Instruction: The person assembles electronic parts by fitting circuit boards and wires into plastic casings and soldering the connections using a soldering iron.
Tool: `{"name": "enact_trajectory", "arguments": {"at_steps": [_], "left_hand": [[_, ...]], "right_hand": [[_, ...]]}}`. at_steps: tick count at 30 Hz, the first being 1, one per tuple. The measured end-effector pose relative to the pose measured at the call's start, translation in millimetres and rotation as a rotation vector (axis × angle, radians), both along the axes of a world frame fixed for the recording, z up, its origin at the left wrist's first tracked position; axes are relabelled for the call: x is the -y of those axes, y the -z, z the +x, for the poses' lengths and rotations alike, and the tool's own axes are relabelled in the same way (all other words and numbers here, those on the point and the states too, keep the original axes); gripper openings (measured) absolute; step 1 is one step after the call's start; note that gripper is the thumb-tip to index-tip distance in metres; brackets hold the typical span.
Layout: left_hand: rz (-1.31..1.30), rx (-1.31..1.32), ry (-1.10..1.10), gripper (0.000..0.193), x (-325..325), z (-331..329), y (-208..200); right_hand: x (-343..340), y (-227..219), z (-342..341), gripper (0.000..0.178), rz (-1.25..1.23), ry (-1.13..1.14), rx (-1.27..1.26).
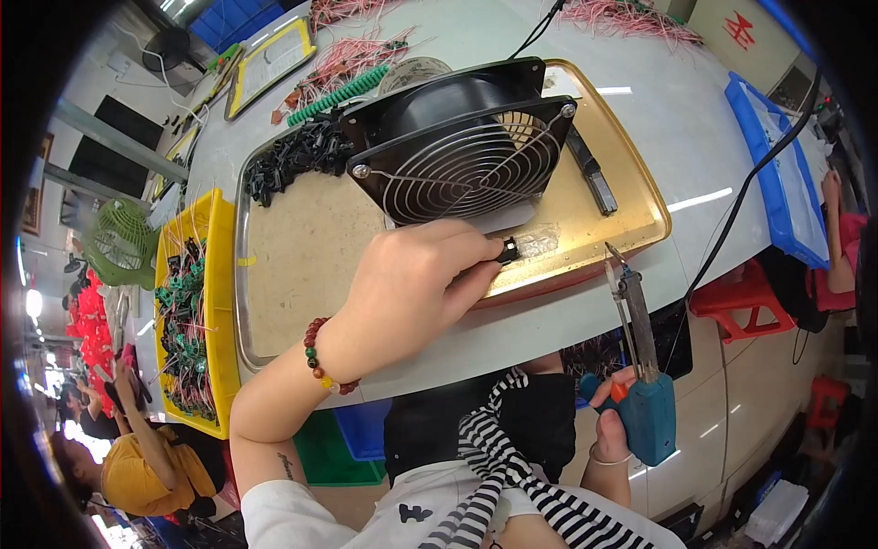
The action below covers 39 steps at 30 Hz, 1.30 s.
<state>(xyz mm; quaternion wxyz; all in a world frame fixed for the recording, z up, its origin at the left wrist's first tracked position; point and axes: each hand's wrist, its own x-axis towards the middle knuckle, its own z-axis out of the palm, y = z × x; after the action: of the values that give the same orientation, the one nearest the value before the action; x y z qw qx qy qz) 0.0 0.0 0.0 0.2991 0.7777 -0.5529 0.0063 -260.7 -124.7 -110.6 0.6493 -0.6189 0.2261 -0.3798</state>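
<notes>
Between the thumb and fingers of my left hand is a small black plastic part with a shiny metal bit, held over the near edge of a gold tray. Off the table's front edge, my right hand is closed around the handle of a blue soldering gun. Its tip points up beside the tray's near right corner. A black fan with a wire guard stands just beyond my left hand. Left of it, a pile of small black parts lies on a metal tray.
A yellow bin of wired parts stands at the left. Bundles of pink wires and a green coil lie at the back. A black bar rests on the gold tray. Blue tray and black cable are at right; people sit on both sides.
</notes>
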Motion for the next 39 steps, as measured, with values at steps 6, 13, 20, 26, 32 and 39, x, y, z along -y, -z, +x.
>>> {"name": "enact_trajectory", "arguments": {"at_steps": [6, 13, 20, 26, 32, 39], "left_hand": [[-0.078, 0.358, -0.014, 0.020, -2.6, -7.3, 9.3], [-0.342, 0.537, 0.062, 0.010, -59.1, 46.1, -38.9], [-0.064, -0.184, -0.687, 0.033, -135.8, 325.6, 33.2], [-0.037, -0.435, -0.675, 0.033, -102.8, 350.8, 82.7], [-0.279, -0.641, -0.859, 0.024, -107.7, 348.6, 56.6], [-1.061, -0.072, -0.594, 0.016, -138.4, 302.0, -35.9]], "right_hand": [[0.3, 4.1, 5.7, 0.054, -0.009, -0.024, 0.022], [-0.3, 0.8, 6.6, 0.059, 0.004, 0.034, 0.031], [-4.9, -8.1, 8.6, 0.060, 0.031, 0.035, 0.054], [-7.1, -7.8, 5.0, 0.052, 0.037, 0.115, 0.008], [-5.7, -4.2, 6.5, 0.054, 0.061, 0.098, 0.036], [-1.9, -1.5, 8.1, 0.052, -0.002, 0.021, 0.050]]}}
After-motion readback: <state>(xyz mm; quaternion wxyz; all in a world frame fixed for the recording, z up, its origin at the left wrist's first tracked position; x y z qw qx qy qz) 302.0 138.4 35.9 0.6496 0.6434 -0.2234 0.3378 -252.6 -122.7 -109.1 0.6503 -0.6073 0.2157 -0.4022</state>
